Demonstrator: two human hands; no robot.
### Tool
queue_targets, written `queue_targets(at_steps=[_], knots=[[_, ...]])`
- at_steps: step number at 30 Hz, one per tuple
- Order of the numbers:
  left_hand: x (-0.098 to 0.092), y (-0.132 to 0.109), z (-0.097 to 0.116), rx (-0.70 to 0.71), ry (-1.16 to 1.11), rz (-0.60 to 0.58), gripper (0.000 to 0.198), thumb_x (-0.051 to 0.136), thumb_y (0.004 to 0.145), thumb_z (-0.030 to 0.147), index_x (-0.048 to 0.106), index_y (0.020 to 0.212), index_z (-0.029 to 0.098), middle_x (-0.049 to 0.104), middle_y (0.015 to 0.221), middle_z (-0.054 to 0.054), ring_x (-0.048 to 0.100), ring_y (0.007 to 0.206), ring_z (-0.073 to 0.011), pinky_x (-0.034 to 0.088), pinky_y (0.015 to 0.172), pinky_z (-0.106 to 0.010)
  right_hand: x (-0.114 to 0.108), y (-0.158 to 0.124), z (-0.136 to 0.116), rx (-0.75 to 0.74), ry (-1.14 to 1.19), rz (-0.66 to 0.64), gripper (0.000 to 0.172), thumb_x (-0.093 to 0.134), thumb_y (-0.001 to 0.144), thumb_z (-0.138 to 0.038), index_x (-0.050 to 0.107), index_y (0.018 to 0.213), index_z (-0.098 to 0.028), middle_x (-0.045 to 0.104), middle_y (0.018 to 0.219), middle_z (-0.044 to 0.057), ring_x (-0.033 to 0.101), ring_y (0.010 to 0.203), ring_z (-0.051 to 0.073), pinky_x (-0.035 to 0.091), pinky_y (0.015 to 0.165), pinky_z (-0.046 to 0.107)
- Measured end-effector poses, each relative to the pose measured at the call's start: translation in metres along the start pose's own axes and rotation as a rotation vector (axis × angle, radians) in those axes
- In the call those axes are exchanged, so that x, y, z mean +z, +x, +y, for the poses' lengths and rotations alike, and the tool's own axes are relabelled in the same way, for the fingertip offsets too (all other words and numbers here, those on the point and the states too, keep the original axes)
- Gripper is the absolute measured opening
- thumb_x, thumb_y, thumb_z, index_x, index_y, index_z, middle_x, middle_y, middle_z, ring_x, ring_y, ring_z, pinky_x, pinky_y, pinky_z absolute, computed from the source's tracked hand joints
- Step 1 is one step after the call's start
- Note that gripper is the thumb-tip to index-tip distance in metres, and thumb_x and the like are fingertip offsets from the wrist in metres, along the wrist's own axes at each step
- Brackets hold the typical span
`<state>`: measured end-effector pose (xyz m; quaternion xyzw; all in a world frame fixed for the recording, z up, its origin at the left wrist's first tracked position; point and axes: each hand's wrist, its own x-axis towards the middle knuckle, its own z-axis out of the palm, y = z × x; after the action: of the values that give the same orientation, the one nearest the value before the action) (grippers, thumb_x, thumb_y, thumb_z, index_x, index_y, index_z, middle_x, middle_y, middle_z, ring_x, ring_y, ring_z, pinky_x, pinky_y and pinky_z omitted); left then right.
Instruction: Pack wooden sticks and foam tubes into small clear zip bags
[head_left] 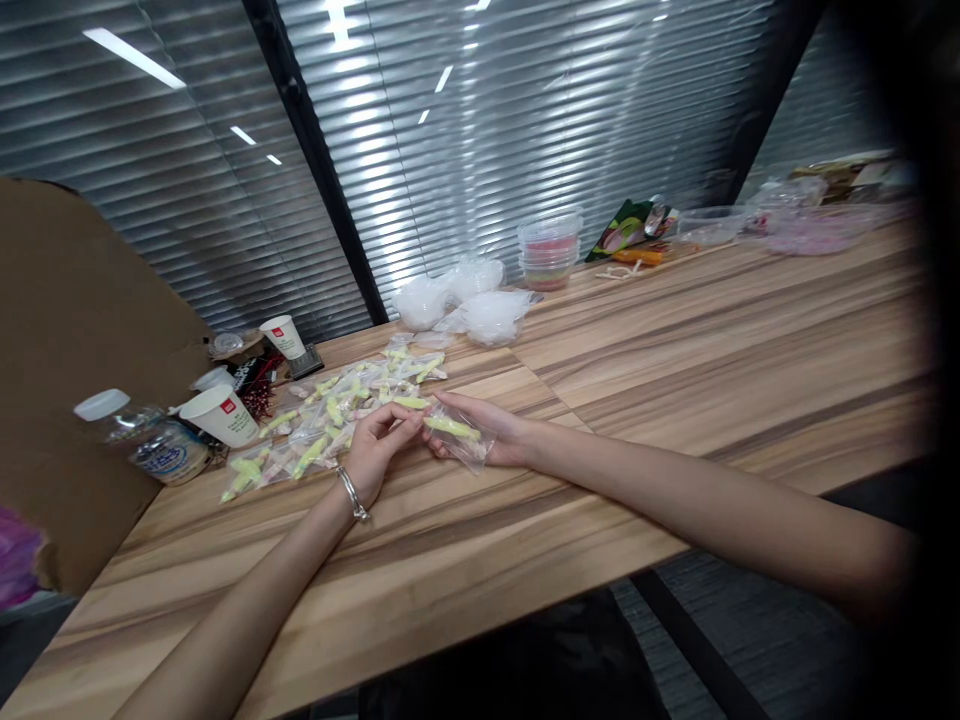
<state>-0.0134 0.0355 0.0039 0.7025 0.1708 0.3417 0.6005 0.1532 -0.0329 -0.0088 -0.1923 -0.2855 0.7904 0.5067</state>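
Note:
Between my hands is a small clear plastic bag (pixel 471 446) with a long yellow-green piece inside; what that piece is, I cannot make out. My left hand (pixel 375 445), a silver bracelet at its wrist, pinches the bag's left edge. My right hand (pixel 511 432) grips the bag from behind and the right, its fingers partly hidden by it. Just beyond my left hand lies a spread of similar small bags (pixel 311 455) with yellow-green and pale pinkish pieces.
To the left stand a paper cup (pixel 221 415), another paper cup (pixel 283 337), a plastic bottle (pixel 161 450) and a cardboard sheet (pixel 67 300). At the back are white bundles in clear plastic (pixel 491 315), stacked tubs (pixel 550 255) and a green packet (pixel 628 228). The wooden table's front edge is near me.

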Motion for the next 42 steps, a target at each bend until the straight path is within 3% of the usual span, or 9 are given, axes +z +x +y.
queue_targets(at_steps=[6, 13, 18, 22, 26, 31, 37, 42], knots=[[-0.003, 0.002, -0.003, -0.041, -0.012, 0.008, 0.016, 0.068, 0.077, 0.027, 0.068, 0.088, 0.015, 0.065, 0.084, -0.005, 0.060, 0.079, -0.0161, 0.046, 0.081, -0.031, -0.002, 0.001, 0.000, -0.040, 0.019, 0.003, 0.039, 0.035, 0.096, -0.038, 0.060, 0.091, -0.009, 0.064, 0.076, 0.008, 0.060, 0.064, 0.012, 0.051, 0.064, 0.023], [-0.006, 0.002, -0.005, -0.033, 0.007, 0.005, 0.016, 0.070, 0.075, 0.025, 0.068, 0.089, 0.016, 0.065, 0.085, -0.003, 0.057, 0.074, -0.0132, 0.045, 0.074, -0.026, -0.003, 0.000, 0.005, -0.021, -0.089, 0.052, 0.036, 0.033, 0.098, -0.034, 0.059, 0.097, -0.010, 0.067, 0.081, 0.008, 0.065, 0.067, 0.013, 0.053, 0.069, 0.025], [-0.003, 0.003, -0.001, 0.012, 0.138, -0.023, 0.012, 0.071, 0.073, 0.025, 0.069, 0.082, 0.017, 0.065, 0.093, -0.005, 0.059, 0.091, -0.0186, 0.044, 0.087, -0.031, 0.005, -0.004, 0.004, 0.009, -0.128, 0.093, 0.036, 0.030, 0.099, -0.034, 0.058, 0.098, -0.012, 0.068, 0.077, 0.007, 0.066, 0.064, 0.014, 0.054, 0.068, 0.027], [-0.002, 0.004, 0.002, 0.091, 0.212, -0.078, 0.011, 0.064, 0.079, 0.027, 0.069, 0.080, 0.017, 0.061, 0.108, -0.008, 0.054, 0.107, -0.0225, 0.037, 0.099, -0.036, 0.008, -0.004, 0.002, -0.018, -0.089, 0.099, 0.038, 0.027, 0.099, -0.034, 0.057, 0.098, -0.012, 0.067, 0.075, 0.006, 0.066, 0.063, 0.015, 0.054, 0.067, 0.027], [-0.002, 0.003, 0.003, 0.095, 0.242, -0.111, 0.017, 0.056, 0.086, 0.030, 0.068, 0.084, 0.018, 0.056, 0.119, -0.009, 0.049, 0.117, -0.0246, 0.034, 0.103, -0.040, 0.011, -0.001, 0.001, -0.087, -0.015, 0.122, 0.039, 0.024, 0.099, -0.032, 0.056, 0.092, -0.012, 0.065, 0.073, 0.005, 0.063, 0.060, 0.013, 0.053, 0.065, 0.025], [0.001, 0.002, 0.000, 0.152, 0.281, -0.190, 0.013, 0.067, 0.078, 0.025, 0.062, 0.089, 0.019, 0.047, 0.127, -0.010, 0.044, 0.122, -0.0244, 0.040, 0.100, -0.039, 0.014, 0.001, 0.004, -0.174, -0.004, 0.152, 0.031, 0.029, 0.098, -0.027, 0.056, 0.094, -0.013, 0.065, 0.074, 0.005, 0.063, 0.063, 0.013, 0.053, 0.060, 0.023], [0.004, 0.000, -0.003, 0.250, 0.508, -0.130, 0.015, 0.066, 0.078, 0.025, 0.056, 0.087, 0.021, 0.040, 0.127, -0.009, 0.043, 0.122, -0.0232, 0.045, 0.096, -0.038, 0.015, -0.001, 0.006, -0.246, -0.096, 0.169, 0.022, 0.036, 0.095, -0.024, 0.055, 0.102, -0.016, 0.066, 0.083, 0.006, 0.065, 0.068, 0.014, 0.054, 0.062, 0.023], [0.005, -0.001, 0.000, 0.314, 0.725, -0.076, 0.020, 0.067, 0.077, 0.029, 0.061, 0.095, 0.022, 0.038, 0.131, -0.009, 0.042, 0.123, -0.0246, 0.035, 0.105, -0.042, 0.010, -0.001, 0.002, -0.245, -0.124, 0.185, 0.027, 0.033, 0.096, -0.025, 0.054, 0.110, -0.014, 0.067, 0.083, 0.007, 0.065, 0.067, 0.015, 0.054, 0.059, 0.026]])
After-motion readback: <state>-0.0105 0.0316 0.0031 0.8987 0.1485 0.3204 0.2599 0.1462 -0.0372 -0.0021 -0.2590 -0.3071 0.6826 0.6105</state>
